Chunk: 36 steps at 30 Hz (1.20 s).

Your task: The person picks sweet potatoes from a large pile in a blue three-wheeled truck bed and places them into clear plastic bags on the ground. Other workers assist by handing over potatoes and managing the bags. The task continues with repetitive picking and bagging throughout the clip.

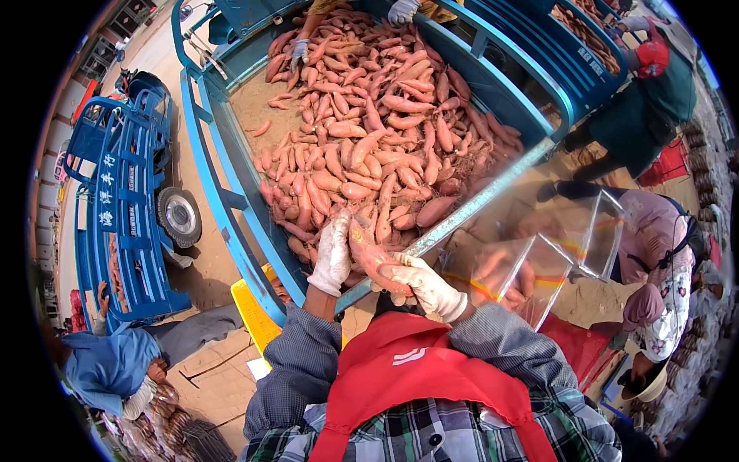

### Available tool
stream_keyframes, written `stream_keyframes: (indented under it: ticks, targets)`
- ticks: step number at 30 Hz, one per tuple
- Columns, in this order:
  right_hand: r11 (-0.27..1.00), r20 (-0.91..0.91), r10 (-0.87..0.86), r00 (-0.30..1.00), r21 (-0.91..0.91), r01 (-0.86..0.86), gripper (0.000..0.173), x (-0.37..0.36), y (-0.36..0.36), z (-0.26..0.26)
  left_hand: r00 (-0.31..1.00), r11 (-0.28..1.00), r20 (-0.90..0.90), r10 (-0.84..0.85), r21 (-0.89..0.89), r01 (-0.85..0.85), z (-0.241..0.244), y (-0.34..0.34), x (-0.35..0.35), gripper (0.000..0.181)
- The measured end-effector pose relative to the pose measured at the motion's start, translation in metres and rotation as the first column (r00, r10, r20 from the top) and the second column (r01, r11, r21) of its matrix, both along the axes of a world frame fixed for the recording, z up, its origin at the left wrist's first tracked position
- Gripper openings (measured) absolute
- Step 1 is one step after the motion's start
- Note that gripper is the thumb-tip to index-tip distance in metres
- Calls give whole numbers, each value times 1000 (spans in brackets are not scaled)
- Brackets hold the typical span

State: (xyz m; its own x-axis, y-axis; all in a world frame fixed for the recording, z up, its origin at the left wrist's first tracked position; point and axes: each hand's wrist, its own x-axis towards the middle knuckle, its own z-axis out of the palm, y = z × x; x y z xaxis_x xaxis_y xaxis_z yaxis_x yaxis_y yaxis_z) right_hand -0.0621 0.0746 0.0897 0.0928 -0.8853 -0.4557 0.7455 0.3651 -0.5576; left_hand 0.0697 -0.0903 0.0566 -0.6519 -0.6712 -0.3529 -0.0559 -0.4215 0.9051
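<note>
A reddish sweet potato (pixel 369 254), with a rough yellowish patch near its upper end, is held between my two gloved hands. My left hand (pixel 332 254), in a soiled white glove, is against its upper left side, its fingertips partly hidden. Around the lower end my right hand (pixel 427 286) is closed, in a matching glove. Just beyond them lies a large heap of sweet potatoes (pixel 358 144) in the blue metal cargo bed (pixel 222 173). The bed's worn rear edge (pixel 479 208) runs beneath the held potato.
Clear plastic bags (pixel 519 271), one holding sweet potatoes, stand at right. A yellow crate (pixel 252 312) sits below the bed's left corner. Another person's gloved hands (pixel 299 53) reach over the heap. People stand on both sides, and a second blue cargo tricycle (pixel 124 208) is parked left.
</note>
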Motion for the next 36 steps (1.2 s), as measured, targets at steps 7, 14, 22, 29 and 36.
stream_keyframes:
  ticks: [7, 14, 22, 29, 36]
  targets:
    - [977, 81, -73, 994, -193, 87, 35, 20, 5, -6, 935, 823, -260, 240, 566, -54, -50, 29, -5, 52]
    - [966, -43, -245, 969, -92, 240, 38, 2, 47, -20, 815, 528, 575, -67, -673, 518, -87, 5, 12, 24]
    - [655, -120, -744, 657, 58, 753, 50, -10, 174, -26, 607, 440, 781, -142, -500, 746, -114, 14, 20, 40]
    - [-132, -256, -966, -41, 350, 927, 28, 1, 348, -51, 380, 628, 882, -278, -133, 767, -147, 26, 12, 38]
    - [-489, -359, -843, -401, 198, 850, 45, -56, 555, -17, 286, 610, 890, -356, -11, 792, -161, 37, -6, 37]
